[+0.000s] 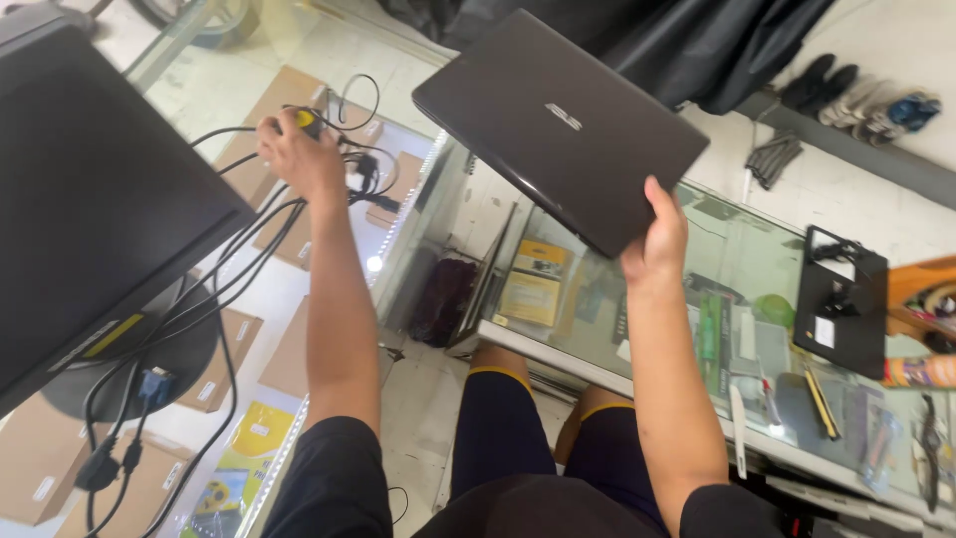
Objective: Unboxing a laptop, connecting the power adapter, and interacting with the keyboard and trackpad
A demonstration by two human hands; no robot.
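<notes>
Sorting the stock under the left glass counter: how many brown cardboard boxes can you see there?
About 7 brown cardboard boxes: three near the left hand at; two mid-counter; two bottom left. The monitor may hide more.

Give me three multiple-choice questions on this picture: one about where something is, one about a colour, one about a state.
1. Where is the closed laptop?
A. Lifted above the glass counter in the right hand
B. Flat on the floor
C. Under the monitor

2. What colour is the part gripped by the left hand among the cables?
A. Red
B. Yellow
C. White

3. What state is the laptop in?
A. Open, screen lit
B. Split in two
C. Lid shut

Answers: 1 A, the right hand holds one corner and the laptop hangs tilted over the glass. 2 B, a yellow piece shows above the fingers. 3 C, only the dark outer lid shows.
</notes>
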